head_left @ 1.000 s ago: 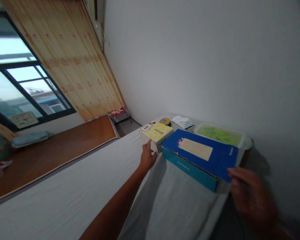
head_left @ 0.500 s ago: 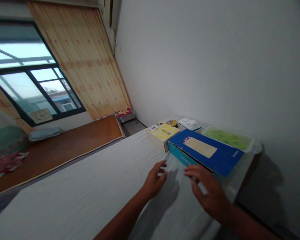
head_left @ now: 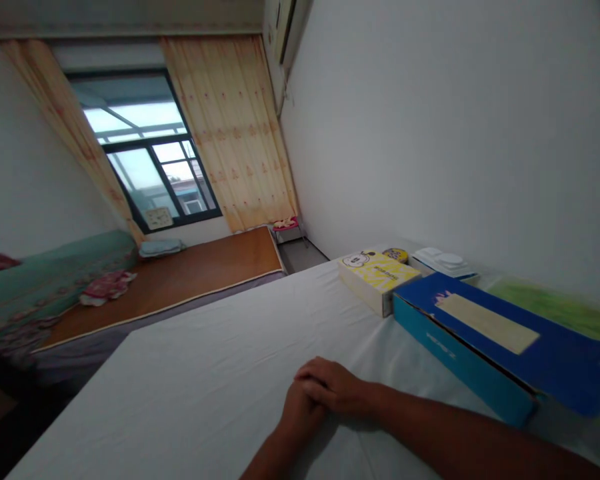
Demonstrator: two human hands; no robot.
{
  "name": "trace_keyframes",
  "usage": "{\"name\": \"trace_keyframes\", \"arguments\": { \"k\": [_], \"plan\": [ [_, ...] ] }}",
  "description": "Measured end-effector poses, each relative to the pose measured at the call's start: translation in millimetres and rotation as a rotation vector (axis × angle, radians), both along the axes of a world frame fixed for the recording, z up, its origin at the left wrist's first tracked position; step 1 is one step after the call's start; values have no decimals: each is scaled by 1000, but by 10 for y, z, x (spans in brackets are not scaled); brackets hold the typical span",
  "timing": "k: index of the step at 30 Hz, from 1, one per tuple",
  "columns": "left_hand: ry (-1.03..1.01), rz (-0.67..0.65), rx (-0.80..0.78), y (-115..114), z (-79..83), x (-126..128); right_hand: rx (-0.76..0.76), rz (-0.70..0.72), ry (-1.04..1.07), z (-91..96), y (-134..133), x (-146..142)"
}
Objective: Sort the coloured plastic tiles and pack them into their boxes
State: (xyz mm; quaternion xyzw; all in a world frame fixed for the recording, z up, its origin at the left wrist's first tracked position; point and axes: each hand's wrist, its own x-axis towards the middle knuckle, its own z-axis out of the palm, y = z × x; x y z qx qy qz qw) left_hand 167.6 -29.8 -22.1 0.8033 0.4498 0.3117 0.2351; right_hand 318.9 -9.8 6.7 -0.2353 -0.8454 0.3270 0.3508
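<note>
My left hand (head_left: 300, 408) and my right hand (head_left: 337, 385) are clasped together over the white-covered table (head_left: 220, 373). The right lies across the top of the left, its fingers folded over it. Both are closed, and no object shows in them; the left fingers are partly hidden. To the right of the hands, apart from them, lies a long blue box (head_left: 460, 357) with a cream panel on its lid. Against its far end sits a yellow and white box (head_left: 380, 277) with a cartoon face.
Behind the boxes are a round yellow tin (head_left: 395, 255), a white item (head_left: 445, 260) and a container with green contents (head_left: 545, 303), along the white wall (head_left: 430, 133). Beyond the table's far edge stand a brown-topped bed (head_left: 220, 267) and a small pink stool (head_left: 286, 223).
My hands, apart and open before near the blue box, have come together and clasped. The view has turned left, so the boxes now sit farther right.
</note>
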Motion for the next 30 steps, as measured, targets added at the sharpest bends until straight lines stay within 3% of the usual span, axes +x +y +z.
{"name": "trace_keyframes", "arguments": {
  "k": [12,30],
  "plan": [
    [64,-41,-83,-38,36,54,-253,13,39,7,10,78],
    [205,-2,-76,-66,27,59,-247,29,-1,-20,2,112]
  ]
}}
